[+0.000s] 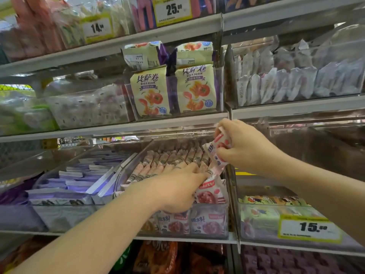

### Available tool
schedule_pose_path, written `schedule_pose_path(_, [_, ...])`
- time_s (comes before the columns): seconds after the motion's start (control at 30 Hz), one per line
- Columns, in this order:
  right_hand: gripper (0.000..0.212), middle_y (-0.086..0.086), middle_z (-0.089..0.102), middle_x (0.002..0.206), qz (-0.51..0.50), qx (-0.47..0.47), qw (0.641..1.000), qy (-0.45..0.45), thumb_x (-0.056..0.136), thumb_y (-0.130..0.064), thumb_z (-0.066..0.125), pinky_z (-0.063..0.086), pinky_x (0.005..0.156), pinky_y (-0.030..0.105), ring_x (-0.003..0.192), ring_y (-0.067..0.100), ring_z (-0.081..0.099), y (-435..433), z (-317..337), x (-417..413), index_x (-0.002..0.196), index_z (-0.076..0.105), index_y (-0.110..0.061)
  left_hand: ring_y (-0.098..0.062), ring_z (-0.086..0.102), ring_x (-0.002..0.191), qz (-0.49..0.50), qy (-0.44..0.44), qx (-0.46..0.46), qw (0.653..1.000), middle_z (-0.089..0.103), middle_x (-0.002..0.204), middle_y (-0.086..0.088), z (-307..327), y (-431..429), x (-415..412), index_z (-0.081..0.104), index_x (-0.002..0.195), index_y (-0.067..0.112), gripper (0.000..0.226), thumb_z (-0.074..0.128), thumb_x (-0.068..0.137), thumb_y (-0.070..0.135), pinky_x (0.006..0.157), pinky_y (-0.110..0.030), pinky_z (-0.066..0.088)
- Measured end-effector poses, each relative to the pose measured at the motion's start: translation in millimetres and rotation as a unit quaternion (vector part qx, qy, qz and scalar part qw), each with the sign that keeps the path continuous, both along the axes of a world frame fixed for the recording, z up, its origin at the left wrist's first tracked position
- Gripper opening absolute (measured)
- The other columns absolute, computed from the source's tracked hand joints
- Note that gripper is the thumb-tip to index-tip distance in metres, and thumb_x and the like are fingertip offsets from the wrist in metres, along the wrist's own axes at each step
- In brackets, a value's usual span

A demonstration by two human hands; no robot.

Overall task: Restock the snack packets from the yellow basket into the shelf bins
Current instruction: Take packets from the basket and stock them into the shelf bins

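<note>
A clear shelf bin in the middle of the lower shelf holds several pink-and-white snack packets standing in rows. My right hand grips one pink-and-white packet above the bin's right side, tilted downward. My left hand lies on the packets at the bin's front right, its fingers spread against a standing packet. The yellow basket is out of view.
A bin of purple packets sits to the left. A bin with a yellow 15.00 price tag stands to the right. Cream tomato-print packets fill the bin on the shelf above. Shelf edges run close over my hands.
</note>
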State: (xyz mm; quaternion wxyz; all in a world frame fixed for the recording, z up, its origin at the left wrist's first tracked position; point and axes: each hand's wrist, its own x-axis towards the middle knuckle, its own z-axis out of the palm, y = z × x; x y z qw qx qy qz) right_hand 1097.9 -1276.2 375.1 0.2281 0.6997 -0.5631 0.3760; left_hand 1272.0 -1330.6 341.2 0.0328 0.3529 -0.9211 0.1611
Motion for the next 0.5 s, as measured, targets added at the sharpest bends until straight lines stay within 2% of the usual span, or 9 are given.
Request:
schedule_pose_path(0.1, [0.025,-0.005,0.044,0.079,-0.068,0.026,0.994,0.084,0.077,-0.03,0.059,0.033,0.06,0.034,0.076,0.023,0.046,-16,3,12,0.079,0.035,-0.022,-0.022,0.001,0.145,0.005,0.047,0.098,0.994,0.01,0.153,0.014,-6,2,5,0.009,0.149,0.043,0.059,0.032,0.095,0.044,0.119,-0.049,0.003])
schedule_pose_path(0.13, [0.028,-0.005,0.042,0.077,-0.09,0.034,0.989,0.11,0.077,-0.031,0.06,0.031,0.058,0.032,0.076,0.024,0.045,-21,4,15,0.081,0.034,-0.022,-0.019,0.0,0.145,-0.005,0.081,0.112,0.99,0.011,0.151,0.016,-9,2,6,0.012,0.148,0.046,0.055,0.026,0.095,0.049,0.118,-0.05,0.001])
schedule_pose_path(0.17, [0.03,-0.005,0.04,0.075,-0.114,0.042,0.984,0.132,0.077,-0.033,0.06,0.03,0.058,0.032,0.075,0.024,0.044,-25,6,18,0.083,0.034,-0.022,-0.016,0.004,0.142,-0.025,0.109,0.092,0.989,0.016,0.148,0.016,-13,1,6,0.018,0.146,0.045,0.05,0.024,0.097,0.052,0.118,-0.05,0.003])
schedule_pose_path(0.23, [0.03,-0.006,0.037,0.07,-0.159,0.061,0.972,0.163,0.075,-0.038,0.061,0.032,0.061,0.031,0.074,0.024,0.044,-32,10,21,0.086,0.038,-0.023,-0.014,0.018,0.135,-0.072,0.143,-0.006,0.987,0.027,0.143,0.011,-21,-2,5,0.028,0.145,0.04,0.046,0.026,0.1,0.05,0.117,-0.047,0.01])
schedule_pose_path(0.3, [0.028,-0.006,0.039,0.069,-0.177,0.059,0.969,0.165,0.074,-0.04,0.061,0.034,0.063,0.031,0.072,0.024,0.045,-40,9,20,0.086,0.042,-0.023,-0.013,0.028,0.132,-0.115,0.173,-0.085,0.974,0.037,0.139,0.011,-27,-8,4,0.033,0.145,0.037,0.045,0.032,0.1,0.046,0.118,-0.043,0.011])
schedule_pose_path(0.4, [0.028,-0.004,0.045,0.071,-0.183,0.037,0.972,0.141,0.073,-0.04,0.061,0.036,0.061,0.03,0.067,0.023,0.046,-51,0,15,0.086,0.044,-0.023,-0.012,0.04,0.126,-0.16,0.206,-0.126,0.957,0.047,0.133,0.011,-31,-15,2,0.041,0.142,0.033,0.044,0.041,0.099,0.042,0.118,-0.036,0.006])
schedule_pose_path(0.5, [0.025,-0.003,0.047,0.072,-0.173,0.01,0.977,0.127,0.076,-0.038,0.059,0.033,0.058,0.029,0.064,0.023,0.044,-58,-10,7,0.086,0.042,-0.023,-0.02,0.055,0.115,-0.204,0.199,-0.176,0.942,0.057,0.124,0.002,-32,-19,1,0.053,0.136,0.026,0.039,0.052,0.097,0.031,0.116,-0.042,0.018])
